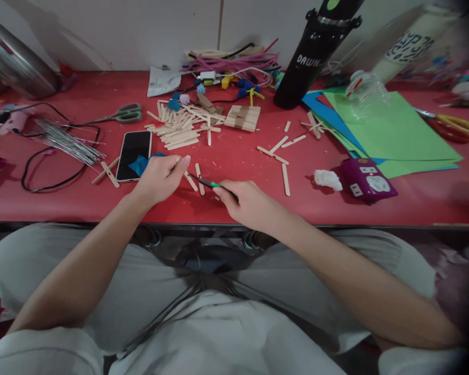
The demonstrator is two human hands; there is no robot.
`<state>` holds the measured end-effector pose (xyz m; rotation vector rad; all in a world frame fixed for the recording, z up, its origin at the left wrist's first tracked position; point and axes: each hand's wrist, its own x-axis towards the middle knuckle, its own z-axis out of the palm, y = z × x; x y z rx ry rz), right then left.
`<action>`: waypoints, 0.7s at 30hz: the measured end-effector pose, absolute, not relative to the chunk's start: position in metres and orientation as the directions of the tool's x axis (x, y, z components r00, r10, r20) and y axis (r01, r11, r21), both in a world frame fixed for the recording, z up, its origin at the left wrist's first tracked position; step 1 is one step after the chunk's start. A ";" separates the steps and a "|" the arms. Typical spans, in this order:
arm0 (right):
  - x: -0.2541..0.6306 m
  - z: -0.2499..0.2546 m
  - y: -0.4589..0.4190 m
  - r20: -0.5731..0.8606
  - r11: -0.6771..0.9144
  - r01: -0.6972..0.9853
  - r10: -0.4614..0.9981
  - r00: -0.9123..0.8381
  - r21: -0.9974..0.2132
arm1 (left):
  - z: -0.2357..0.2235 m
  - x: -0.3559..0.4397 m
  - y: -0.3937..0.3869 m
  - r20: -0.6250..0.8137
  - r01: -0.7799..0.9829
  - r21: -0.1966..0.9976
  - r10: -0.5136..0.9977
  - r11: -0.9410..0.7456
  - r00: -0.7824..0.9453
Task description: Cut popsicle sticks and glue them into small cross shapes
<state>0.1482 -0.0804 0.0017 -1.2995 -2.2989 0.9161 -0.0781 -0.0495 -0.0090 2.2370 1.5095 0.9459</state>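
My left hand is closed in a pinch over the table's front part, thumb against the fingers. A wooden craft stick shows at its fingertips and seems to be held there. In my right hand is a slim black and green craft knife, its dark tip pointing left toward that stick. Another craft stick lies beside the tip, partly behind it. Just behind my left hand are a phone and a crumpled blue piece.
A pile of craft sticks and a taped stick bundle lie behind my hands. Grey-green scissors and wires are left. A black bottle, green paper, and a purple block stand or lie right.
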 end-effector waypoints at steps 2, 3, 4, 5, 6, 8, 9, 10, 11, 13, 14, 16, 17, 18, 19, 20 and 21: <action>0.148 0.002 -0.080 -0.019 0.371 0.631 0.853 -0.522 -0.682 | -0.010 -0.079 -0.049 0.357 0.712 0.568 0.903 -0.413 0.240; 0.148 0.002 -0.080 -0.020 0.371 0.630 0.852 -0.523 -0.682 | -0.011 -0.079 -0.048 0.356 0.710 0.571 0.904 -0.412 0.238; 0.148 0.002 -0.080 -0.019 0.372 0.629 0.851 -0.524 -0.683 | -0.011 -0.079 -0.048 0.355 0.710 0.574 0.905 -0.409 0.235; 0.148 0.002 -0.081 -0.019 0.373 0.628 0.850 -0.526 -0.684 | -0.011 -0.080 -0.048 0.354 0.709 0.577 0.907 -0.405 0.229; 0.148 0.003 -0.081 -0.018 0.372 0.627 0.851 -0.525 -0.684 | -0.012 -0.080 -0.048 0.352 0.709 0.581 0.909 -0.400 0.224; 0.149 0.003 -0.082 -0.017 0.372 0.630 0.853 -0.522 -0.681 | -0.013 -0.080 -0.048 0.353 0.704 0.588 0.910 -0.397 0.218; 0.149 0.002 -0.082 -0.013 0.374 0.630 0.853 -0.521 -0.680 | -0.013 -0.080 -0.049 0.354 0.701 0.592 0.910 -0.398 0.217; 0.150 0.002 -0.083 -0.005 0.379 0.624 0.853 -0.522 -0.683 | -0.013 -0.080 -0.049 0.356 0.697 0.597 0.910 -0.398 0.214; 0.150 0.001 -0.083 0.009 0.384 0.613 0.852 -0.523 -0.690 | -0.013 -0.079 -0.049 0.356 0.694 0.601 0.910 -0.396 0.211; 0.152 -0.001 -0.084 0.045 0.398 0.581 0.849 -0.527 -0.710 | -0.012 -0.079 -0.050 0.354 0.691 0.609 0.913 -0.390 0.203; 0.152 -0.002 -0.084 0.061 0.403 0.566 0.848 -0.526 -0.720 | -0.011 -0.078 -0.050 0.353 0.689 0.611 0.914 -0.389 0.202; 0.152 -0.004 -0.085 0.081 0.406 0.550 0.850 -0.520 -0.729 | -0.010 -0.078 -0.051 0.353 0.684 0.616 0.913 -0.390 0.203; 0.152 -0.005 -0.085 0.084 0.406 0.549 0.851 -0.518 -0.731 | -0.009 -0.077 -0.051 0.351 0.681 0.620 0.914 -0.388 0.201; 0.153 -0.005 -0.085 0.086 0.405 0.547 0.852 -0.516 -0.732 | -0.009 -0.077 -0.051 0.349 0.678 0.627 0.916 -0.383 0.195; 0.153 -0.006 -0.085 0.088 0.405 0.545 0.853 -0.515 -0.734 | -0.009 -0.076 -0.051 0.345 0.675 0.636 0.920 -0.375 0.186; 0.153 -0.006 -0.085 0.091 0.406 0.541 0.852 -0.516 -0.737 | -0.009 -0.076 -0.051 0.341 0.671 0.645 0.924 -0.365 0.176; 0.153 -0.006 -0.085 0.093 0.407 0.538 0.851 -0.517 -0.738 | -0.009 -0.076 -0.050 0.337 0.666 0.656 0.927 -0.356 0.165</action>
